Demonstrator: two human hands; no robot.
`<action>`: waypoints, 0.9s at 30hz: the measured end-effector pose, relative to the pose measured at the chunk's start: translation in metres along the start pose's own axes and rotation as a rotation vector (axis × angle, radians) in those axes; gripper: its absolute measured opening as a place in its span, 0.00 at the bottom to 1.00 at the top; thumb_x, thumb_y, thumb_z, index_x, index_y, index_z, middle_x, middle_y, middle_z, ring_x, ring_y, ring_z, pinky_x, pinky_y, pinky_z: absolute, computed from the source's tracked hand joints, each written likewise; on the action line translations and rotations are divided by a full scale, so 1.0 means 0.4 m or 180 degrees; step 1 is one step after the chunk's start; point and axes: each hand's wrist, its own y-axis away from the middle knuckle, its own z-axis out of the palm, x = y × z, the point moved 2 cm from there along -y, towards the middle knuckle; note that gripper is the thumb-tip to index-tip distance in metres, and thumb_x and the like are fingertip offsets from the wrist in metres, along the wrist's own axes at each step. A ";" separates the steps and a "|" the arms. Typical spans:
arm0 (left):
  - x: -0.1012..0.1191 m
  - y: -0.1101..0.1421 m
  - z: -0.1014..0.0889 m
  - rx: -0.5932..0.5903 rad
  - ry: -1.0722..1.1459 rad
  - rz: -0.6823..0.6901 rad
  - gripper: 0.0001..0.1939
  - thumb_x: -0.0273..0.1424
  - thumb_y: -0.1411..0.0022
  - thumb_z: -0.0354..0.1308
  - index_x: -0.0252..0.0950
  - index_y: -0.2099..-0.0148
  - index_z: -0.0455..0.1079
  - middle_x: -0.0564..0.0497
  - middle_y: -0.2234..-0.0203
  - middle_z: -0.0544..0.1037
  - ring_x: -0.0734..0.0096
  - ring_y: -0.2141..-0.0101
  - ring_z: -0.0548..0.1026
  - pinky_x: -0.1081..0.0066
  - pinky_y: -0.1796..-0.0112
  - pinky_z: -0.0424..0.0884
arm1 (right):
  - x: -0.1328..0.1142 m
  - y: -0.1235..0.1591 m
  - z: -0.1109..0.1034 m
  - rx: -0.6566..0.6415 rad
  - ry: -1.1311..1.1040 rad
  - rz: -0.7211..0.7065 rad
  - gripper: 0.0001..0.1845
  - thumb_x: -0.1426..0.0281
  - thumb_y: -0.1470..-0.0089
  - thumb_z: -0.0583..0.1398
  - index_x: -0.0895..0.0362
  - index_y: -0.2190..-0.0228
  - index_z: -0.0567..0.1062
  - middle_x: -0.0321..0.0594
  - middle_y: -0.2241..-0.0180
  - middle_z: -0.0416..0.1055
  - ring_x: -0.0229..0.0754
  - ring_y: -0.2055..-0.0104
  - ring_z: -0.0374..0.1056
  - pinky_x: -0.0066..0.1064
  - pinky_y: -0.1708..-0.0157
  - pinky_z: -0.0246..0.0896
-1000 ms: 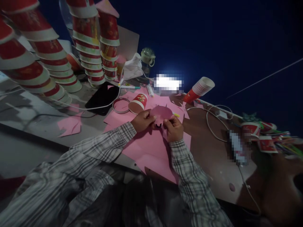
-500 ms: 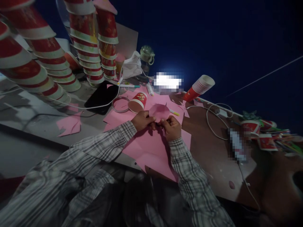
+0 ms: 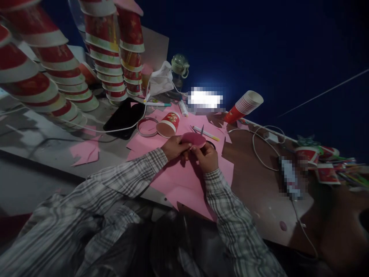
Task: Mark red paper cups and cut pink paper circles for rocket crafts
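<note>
A pink paper disc (image 3: 193,139) is held by its near edge above the table. My left hand (image 3: 174,148) pinches its left side between thumb and fingers. On its right side, my right hand (image 3: 208,157) is closed on the same disc. Pink paper sheets (image 3: 184,188) lie spread under both hands. Just beyond the disc are scissors (image 3: 202,130), partly hidden by it, and a marker (image 3: 213,136) with a yellow end. A red and white paper cup (image 3: 172,121) lies tipped over near my left hand, beside a roll of tape (image 3: 147,127).
Tall stacks of red paper cups (image 3: 105,50) stand at the left. A black tablet-like slab (image 3: 125,117) lies there with a white cable over it. A leaning stack of cups (image 3: 244,105) is at the far right edge, a bottle (image 3: 179,69) at the back. Pink scraps (image 3: 85,151) lie left.
The paper disc has tilted flatter, its far edge lower, and its face looks darker. The scissors and marker behind it now show more. Both hands still grip it.
</note>
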 end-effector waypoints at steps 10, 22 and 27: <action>-0.003 0.002 0.000 -0.0048 -0.0147 0.0201 0.17 0.29 0.37 0.60 0.24 0.48 0.74 0.57 0.89 0.70 0.73 0.89 0.68 0.75 0.85 0.68 | -0.019 0.007 0.001 0.0106 0.0168 0.0045 0.15 0.56 0.51 0.63 0.54 0.69 0.82 0.41 0.70 0.82 0.47 0.66 0.76 0.40 0.61 0.73; 0.003 0.005 0.004 0.0120 -0.0244 0.0107 0.06 0.28 0.34 0.60 0.33 0.63 0.68 0.62 0.90 0.66 0.77 0.91 0.64 0.77 0.87 0.64 | -0.026 0.000 -0.011 0.0198 0.0030 0.0321 0.15 0.55 0.55 0.63 0.53 0.77 0.76 0.37 0.79 0.77 0.42 0.75 0.69 0.34 0.72 0.68; -0.001 0.001 0.001 0.0179 -0.0327 0.0148 0.09 0.28 0.34 0.61 0.35 0.66 0.64 0.62 0.91 0.65 0.78 0.91 0.62 0.78 0.87 0.63 | -0.029 0.000 -0.017 0.0090 0.0046 0.0471 0.17 0.53 0.53 0.61 0.53 0.80 0.73 0.36 0.83 0.73 0.38 0.81 0.63 0.32 0.78 0.61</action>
